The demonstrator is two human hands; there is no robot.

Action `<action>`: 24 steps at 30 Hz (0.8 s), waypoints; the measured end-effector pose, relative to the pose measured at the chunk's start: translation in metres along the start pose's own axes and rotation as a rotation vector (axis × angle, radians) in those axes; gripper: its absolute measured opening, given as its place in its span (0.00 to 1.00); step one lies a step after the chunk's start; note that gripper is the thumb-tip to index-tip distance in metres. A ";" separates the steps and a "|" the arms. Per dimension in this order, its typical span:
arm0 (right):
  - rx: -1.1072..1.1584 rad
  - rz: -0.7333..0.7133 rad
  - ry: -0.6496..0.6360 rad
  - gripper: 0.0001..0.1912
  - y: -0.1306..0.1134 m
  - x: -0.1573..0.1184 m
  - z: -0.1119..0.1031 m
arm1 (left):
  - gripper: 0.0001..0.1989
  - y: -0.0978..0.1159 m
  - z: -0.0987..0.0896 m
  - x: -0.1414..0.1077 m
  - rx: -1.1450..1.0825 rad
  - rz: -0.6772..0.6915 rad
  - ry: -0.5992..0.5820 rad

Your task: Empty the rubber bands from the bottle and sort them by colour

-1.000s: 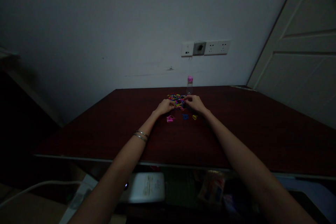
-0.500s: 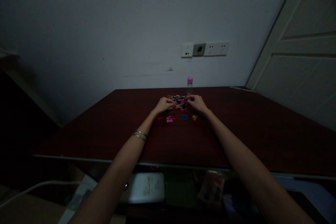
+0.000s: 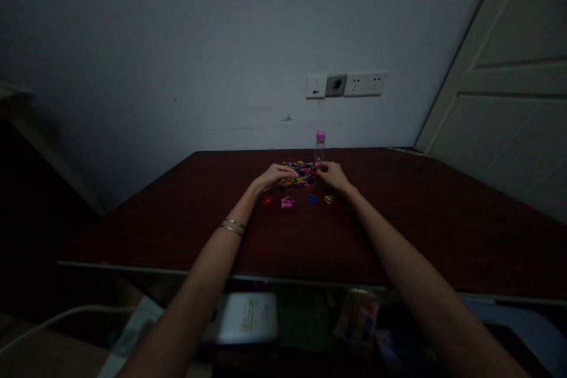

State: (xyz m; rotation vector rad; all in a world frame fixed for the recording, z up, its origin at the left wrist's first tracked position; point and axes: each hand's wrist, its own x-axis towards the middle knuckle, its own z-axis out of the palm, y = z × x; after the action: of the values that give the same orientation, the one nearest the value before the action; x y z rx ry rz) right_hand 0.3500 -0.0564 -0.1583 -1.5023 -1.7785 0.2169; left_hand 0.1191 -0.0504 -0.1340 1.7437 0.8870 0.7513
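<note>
A pile of small multicoloured elastic bands (image 3: 302, 172) lies toward the back of the dark red table. At its left edge is my left hand (image 3: 273, 176), fingers pressed together over the bands. My right hand (image 3: 332, 176) reaches the right edge with thumb and fingertips pinched. Anything in either pinch is too small to make out. In front of the pile lie separate little groups: red bands (image 3: 266, 200), pink bands (image 3: 287, 202), blue bands (image 3: 312, 198) and yellow bands (image 3: 328, 199).
A clear bottle with a pink cap (image 3: 321, 136) stands behind the pile by the wall. Wall sockets (image 3: 364, 84) are above it. Below the table edge (image 3: 310, 279) a shelf holds a white device (image 3: 254, 318) and a package (image 3: 357, 316).
My left hand has shifted slightly, its wrist moving left, and the red bands beneath it show more fully. My right hand stays nearly in place at the pile.
</note>
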 end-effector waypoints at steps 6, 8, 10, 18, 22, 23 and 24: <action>0.007 -0.027 -0.005 0.14 0.001 0.000 0.000 | 0.14 0.001 -0.001 -0.001 -0.010 -0.007 -0.015; 0.009 -0.034 -0.005 0.14 0.002 0.001 0.000 | 0.14 0.002 0.000 -0.001 -0.002 -0.014 -0.027; 0.015 -0.030 0.000 0.15 0.004 0.001 0.000 | 0.14 0.002 0.003 -0.001 0.006 -0.013 -0.040; 0.051 0.001 0.026 0.16 0.011 0.005 -0.005 | 0.10 0.014 0.031 0.008 0.155 0.051 -0.108; 0.068 0.007 0.038 0.15 0.010 0.007 -0.013 | 0.06 0.026 0.047 0.020 0.177 0.073 -0.178; 0.090 0.016 0.035 0.14 0.009 0.008 -0.016 | 0.06 0.028 0.050 0.024 0.175 0.071 -0.182; 0.126 0.033 0.020 0.14 0.007 0.008 -0.020 | 0.07 0.030 0.051 0.026 0.168 0.068 -0.170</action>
State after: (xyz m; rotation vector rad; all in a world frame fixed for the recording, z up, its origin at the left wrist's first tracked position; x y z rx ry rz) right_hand 0.3685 -0.0538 -0.1454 -1.4393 -1.6928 0.3234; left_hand 0.1815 -0.0604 -0.1187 1.9634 0.7963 0.5749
